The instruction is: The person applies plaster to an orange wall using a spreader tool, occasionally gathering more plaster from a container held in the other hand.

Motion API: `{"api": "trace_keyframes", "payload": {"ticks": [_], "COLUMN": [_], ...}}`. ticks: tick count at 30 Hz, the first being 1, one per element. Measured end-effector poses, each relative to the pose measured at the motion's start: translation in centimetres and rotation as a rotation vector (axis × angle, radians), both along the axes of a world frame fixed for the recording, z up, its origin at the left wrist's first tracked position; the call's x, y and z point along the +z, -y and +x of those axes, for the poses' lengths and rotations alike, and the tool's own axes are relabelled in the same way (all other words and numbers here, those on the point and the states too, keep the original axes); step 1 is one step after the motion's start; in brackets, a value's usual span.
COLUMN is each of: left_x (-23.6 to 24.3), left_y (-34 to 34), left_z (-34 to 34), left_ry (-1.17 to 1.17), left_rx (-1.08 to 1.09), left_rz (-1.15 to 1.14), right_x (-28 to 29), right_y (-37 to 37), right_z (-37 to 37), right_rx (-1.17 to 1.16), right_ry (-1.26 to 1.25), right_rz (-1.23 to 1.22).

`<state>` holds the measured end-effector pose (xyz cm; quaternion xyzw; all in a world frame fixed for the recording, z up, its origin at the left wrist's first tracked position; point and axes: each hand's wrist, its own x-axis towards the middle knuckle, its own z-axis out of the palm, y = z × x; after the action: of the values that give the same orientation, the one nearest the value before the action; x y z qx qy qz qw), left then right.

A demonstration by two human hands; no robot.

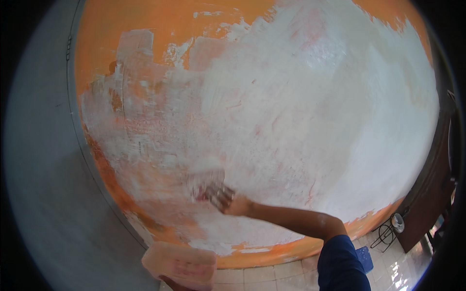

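Observation:
In front of me is an orange wall [218,14], largely coated in whitish putty [310,121], with orange and pinkish patches showing through. My right hand [224,198], smeared with white, is closed on a putty knife [206,182]. The flat blade lies against the lower left part of the coated area and is blurred by motion. At the bottom edge, my left hand [177,284] supports a pale pinkish board [182,262] with reddish marks on its face. Only a bit of that hand shows; its fingers are mostly hidden beneath the board.
A grey wall or panel [43,145] with a thin cable [73,97] borders the left side. Below runs a tiled floor [259,275]. At lower right are a blue object [364,259], a white cup-like container [397,222], coiled dark wire [384,235] and a brown board [427,194].

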<state>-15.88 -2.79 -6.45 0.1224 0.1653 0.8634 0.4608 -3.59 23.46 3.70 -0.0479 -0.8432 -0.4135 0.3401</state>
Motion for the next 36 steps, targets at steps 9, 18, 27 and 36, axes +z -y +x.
{"api": "trace_keyframes", "payload": {"ticks": [9,18,27,36], "left_x": [0.6,2.2,3.1,3.3], "left_y": [1.1,1.6,0.7,0.2], "left_z": [-0.1,-0.2,0.3,1.4], "left_ry": [0.042,0.043,-0.029,-0.027], "left_rx": [0.110,0.126,0.129,0.105], "left_rz": [-0.025,-0.178,-0.234,-0.267], "right_x": [27.3,20.5,19.4,16.2], "right_y": [-1.3,-3.0,-3.5,-4.1], "right_z": [6.9,5.3,3.6,1.7], "right_rx": [0.002,-0.063,-0.352,-0.397], "right_ry": [-0.831,-0.528,-0.378,-0.343], "right_rz": [0.182,0.411,0.013,-0.093]}}
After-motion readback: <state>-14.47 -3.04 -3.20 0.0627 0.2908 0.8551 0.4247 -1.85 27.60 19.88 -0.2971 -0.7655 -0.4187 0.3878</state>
